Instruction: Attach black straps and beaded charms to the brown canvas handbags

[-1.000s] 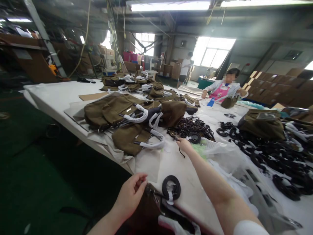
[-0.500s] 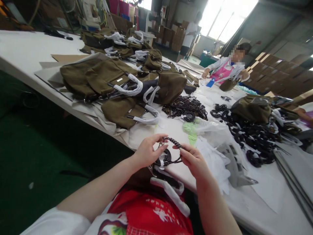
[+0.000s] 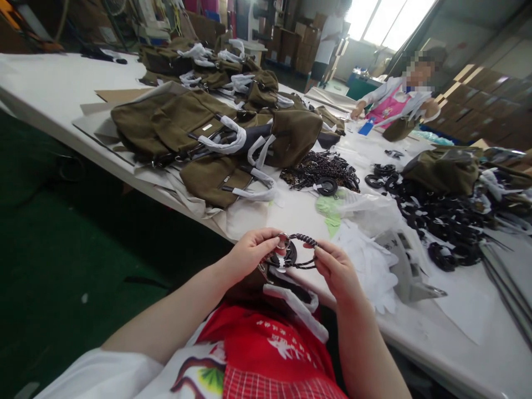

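Between my hands is a dark braided cord (image 3: 305, 239) with a metal ring (image 3: 283, 241) at its left end. My left hand (image 3: 255, 249) pinches the ring between thumb and fingers. My right hand (image 3: 334, 266) grips the cord's right side, fingers closed. Just behind and below the ring lies a coiled black strap (image 3: 291, 254) with a white wrap. An olive bag, mostly hidden, is at my lap under the hands, its white-wrapped handle (image 3: 297, 310) hanging over the red apron (image 3: 270, 343).
Olive bags (image 3: 166, 119) with white-wrapped handles lie on the white table (image 3: 37, 77). Past my hands is a pile of braided cords (image 3: 320, 169). Coiled black straps (image 3: 440, 221) heap at the right, near plastic bags (image 3: 366, 249). A person in a pink apron (image 3: 388, 108) works across the table.
The view has shifted slightly. The metal ring now shows plainly in my left fingertips, and the cord is stretched more level between my hands.
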Demonstrator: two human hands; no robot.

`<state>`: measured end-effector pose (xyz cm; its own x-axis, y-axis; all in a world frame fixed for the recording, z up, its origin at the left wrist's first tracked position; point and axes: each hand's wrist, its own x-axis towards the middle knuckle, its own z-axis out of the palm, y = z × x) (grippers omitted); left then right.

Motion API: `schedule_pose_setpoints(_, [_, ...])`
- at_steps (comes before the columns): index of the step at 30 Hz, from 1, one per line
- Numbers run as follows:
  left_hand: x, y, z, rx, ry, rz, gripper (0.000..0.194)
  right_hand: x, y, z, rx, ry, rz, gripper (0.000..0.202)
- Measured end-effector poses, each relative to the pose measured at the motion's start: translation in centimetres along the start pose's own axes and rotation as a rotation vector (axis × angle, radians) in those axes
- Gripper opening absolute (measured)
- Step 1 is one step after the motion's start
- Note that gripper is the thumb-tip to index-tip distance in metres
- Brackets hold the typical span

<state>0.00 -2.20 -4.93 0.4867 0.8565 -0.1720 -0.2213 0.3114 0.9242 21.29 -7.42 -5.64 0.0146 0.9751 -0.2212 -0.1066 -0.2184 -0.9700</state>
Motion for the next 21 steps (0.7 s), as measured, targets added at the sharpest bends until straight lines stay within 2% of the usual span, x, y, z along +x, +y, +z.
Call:
schedule_pose_setpoints(4, [-0.3, 0.1, 0.6, 0.121, 0.052, 0.044, 0.040, -0.3, 0.5, -0.6, -0.129, 0.017, -0.045, 0.031])
schedule_pose_setpoints(8, [-0.6, 0.3, 0.8, 0.127, 0.057, 0.070, 0.045, -0.9, 0.3, -1.3, -0.360, 0.014, -0.139, 0.029])
schedule_pose_setpoints(10, [-0.9, 0.5, 0.8, 0.255, 0.021, 0.113, 0.047, -1.3, -0.3, -1.3, -0.526, 0.039, -0.232, 0.031])
schedule_pose_setpoints(13, [-1.5, 0.6, 1.0, 0.576, -0.063, 0.237, 0.048, -2.2, -1.4, -0.6, -0.706, 0.101, -0.381, 0.040])
schedule_pose_setpoints(15, [-1.8, 0.5, 1.2, 0.740, -0.125, 0.310, 0.048, -2.5, -2.1, 0.2, -0.726, 0.057, -0.433, 0.034])
schedule_pose_setpoints(18, [-2.0, 0.2, 1.4, 0.845, -0.175, 0.353, 0.044, -2.6, -2.3, 1.4, -0.740, -0.031, -0.432, 0.018])
schedule_pose_setpoints(21, [-2.1, 0.2, 1.5, 0.844, -0.188, 0.354, 0.041, -2.5, -1.9, 2.1, -0.686, -0.010, -0.353, 0.015])
